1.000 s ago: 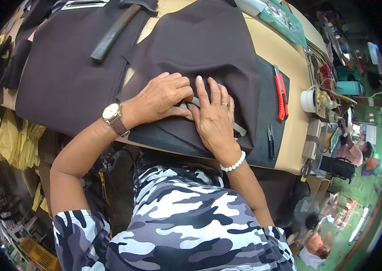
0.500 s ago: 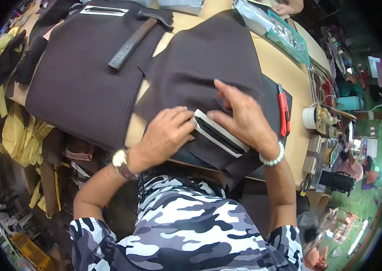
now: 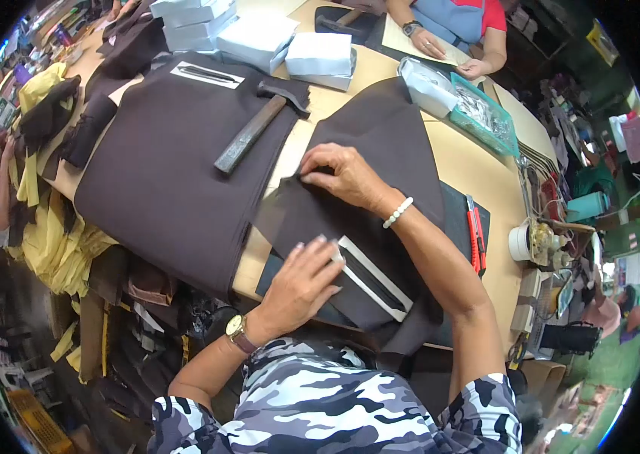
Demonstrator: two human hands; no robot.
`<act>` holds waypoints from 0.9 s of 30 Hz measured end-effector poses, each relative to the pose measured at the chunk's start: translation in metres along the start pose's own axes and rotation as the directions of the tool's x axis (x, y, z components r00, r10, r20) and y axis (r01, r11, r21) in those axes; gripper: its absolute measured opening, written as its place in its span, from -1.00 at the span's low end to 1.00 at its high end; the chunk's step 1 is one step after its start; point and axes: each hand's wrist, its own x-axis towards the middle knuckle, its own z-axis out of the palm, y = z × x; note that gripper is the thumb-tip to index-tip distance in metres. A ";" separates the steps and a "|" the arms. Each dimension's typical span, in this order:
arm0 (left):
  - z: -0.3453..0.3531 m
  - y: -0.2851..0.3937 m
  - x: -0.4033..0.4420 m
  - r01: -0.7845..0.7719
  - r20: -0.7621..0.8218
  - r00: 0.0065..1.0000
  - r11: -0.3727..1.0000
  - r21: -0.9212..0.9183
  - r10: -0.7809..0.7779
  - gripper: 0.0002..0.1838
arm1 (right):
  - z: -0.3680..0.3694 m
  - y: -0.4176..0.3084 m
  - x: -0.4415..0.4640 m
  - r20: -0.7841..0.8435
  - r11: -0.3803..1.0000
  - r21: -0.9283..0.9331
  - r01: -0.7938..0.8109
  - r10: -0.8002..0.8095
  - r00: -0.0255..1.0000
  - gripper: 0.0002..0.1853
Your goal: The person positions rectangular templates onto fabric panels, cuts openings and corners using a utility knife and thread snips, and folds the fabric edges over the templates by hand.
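The dark brown cloth (image 3: 384,144) lies along the table's (image 3: 503,242) near edge. The right hand (image 3: 346,178) has its grip clamped on the cloth's left edge. The left hand (image 3: 299,286) has its fingers apart, beside the white-edged slot (image 3: 375,278). This looks like a cloth-straightening step; the next move calls for a firm pinch and flat cloth.

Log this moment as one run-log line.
left hand: open at white-framed slot | right hand: pinching edge of dark brown fabric | hammer: on neighbouring fabric | red box cutter: on black mat
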 end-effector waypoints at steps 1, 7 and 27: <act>-0.002 0.003 0.004 0.046 -0.105 0.993 0.999 -0.013 -0.047 -0.38 | -0.009 -0.001 0.001 -0.063 0.999 0.044 -0.031 0.034 0.997 -0.84; -0.004 -0.002 0.030 0.301 -0.278 0.821 0.791 -0.532 -0.499 0.00 | -0.085 -0.011 0.020 -0.304 0.984 -0.009 -0.179 0.168 0.938 -0.76; -0.124 -0.023 0.097 -0.195 -0.564 0.704 0.646 -0.738 -0.431 -0.88 | -0.240 -0.035 -0.089 -0.889 0.994 0.007 -0.111 0.056 0.455 -0.81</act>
